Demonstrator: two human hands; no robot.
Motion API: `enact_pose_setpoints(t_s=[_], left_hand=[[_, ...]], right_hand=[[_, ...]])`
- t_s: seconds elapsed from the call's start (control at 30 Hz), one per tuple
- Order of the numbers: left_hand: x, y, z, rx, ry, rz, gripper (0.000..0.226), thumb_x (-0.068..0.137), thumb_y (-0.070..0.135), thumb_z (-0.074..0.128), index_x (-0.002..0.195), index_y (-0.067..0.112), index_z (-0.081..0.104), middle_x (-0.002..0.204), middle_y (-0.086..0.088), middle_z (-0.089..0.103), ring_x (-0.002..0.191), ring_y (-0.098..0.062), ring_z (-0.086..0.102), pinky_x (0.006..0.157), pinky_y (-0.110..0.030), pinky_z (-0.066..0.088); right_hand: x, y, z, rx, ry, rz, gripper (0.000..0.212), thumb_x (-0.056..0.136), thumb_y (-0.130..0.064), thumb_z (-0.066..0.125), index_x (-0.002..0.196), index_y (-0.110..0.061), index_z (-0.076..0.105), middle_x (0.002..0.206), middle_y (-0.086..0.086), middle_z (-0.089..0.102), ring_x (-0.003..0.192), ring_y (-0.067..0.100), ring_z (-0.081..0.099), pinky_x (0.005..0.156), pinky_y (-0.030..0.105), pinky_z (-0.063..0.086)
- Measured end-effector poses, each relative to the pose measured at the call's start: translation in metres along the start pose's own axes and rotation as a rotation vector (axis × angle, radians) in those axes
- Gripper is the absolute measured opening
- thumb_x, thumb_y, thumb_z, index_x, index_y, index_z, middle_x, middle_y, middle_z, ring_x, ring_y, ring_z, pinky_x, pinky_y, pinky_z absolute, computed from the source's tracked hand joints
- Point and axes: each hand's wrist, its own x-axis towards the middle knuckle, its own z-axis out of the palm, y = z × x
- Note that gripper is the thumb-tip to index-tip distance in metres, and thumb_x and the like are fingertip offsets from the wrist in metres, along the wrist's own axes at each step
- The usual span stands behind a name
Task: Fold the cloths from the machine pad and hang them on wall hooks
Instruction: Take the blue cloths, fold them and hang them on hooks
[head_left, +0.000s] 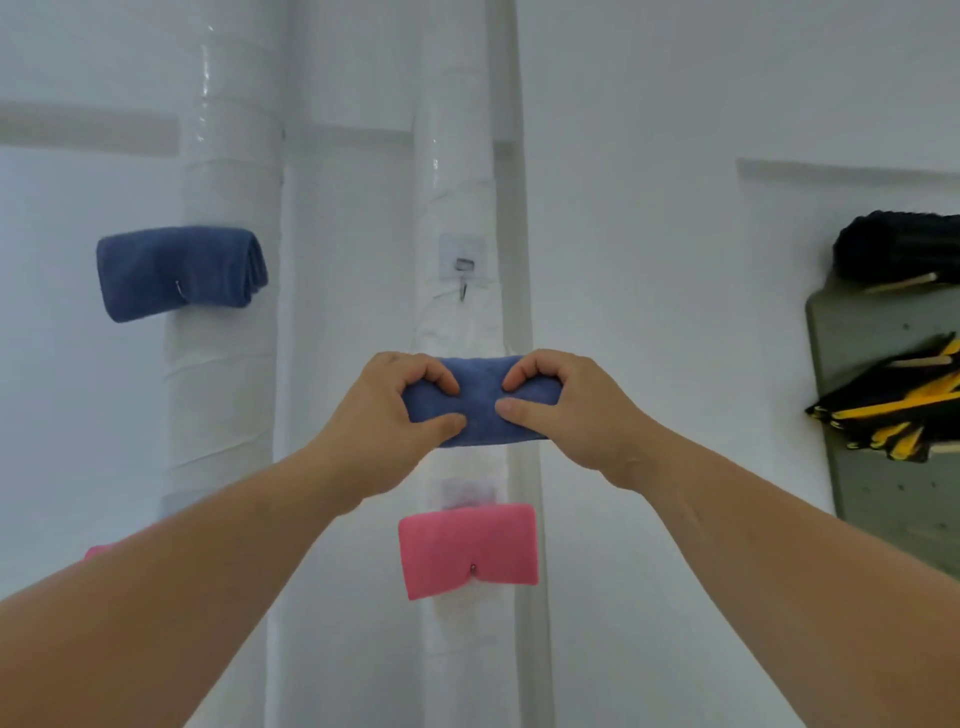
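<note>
White wall (649, 260) dead ahead, two white-wrapped pipes running up it. Both hands are raised in front of the middle pipe (452, 156). The left grip (395, 410) and right grip (566, 410) each pinch the folded blue cloth (480, 400), thumbs pressed on its front, fingers curled over the top. It's held level, below the metal hook (464, 278) and above a pink cloth (467, 551) hanging lower on the same pipe. On the left pipe (228, 156) hangs a second blue cloth (176, 273), folded. Far right, a grey pegboard (883, 493) carries black-and-yellow gloves (893, 410) and a dark bundle (904, 244).
</note>
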Motion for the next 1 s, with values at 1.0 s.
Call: enact_pose_setpoints(t_s=[1.0], left_hand=[[0.193,-0.038,-0.014,-0.011,0.142,0.145,0.026,0.080,0.004,0.080,0.095,0.022,0.068,0.116,0.001,0.061,0.096,-0.013,0.060,0.071,-0.014,0.049]], right_hand=[[0.200,0.027,-0.008,0.007,0.177,-0.218,0.017,0.083,-0.013,0.080,0.092,-0.022,0.068,0.104,-0.005,0.067,0.088,0.006,0.063,0.070,0.011,0.052]])
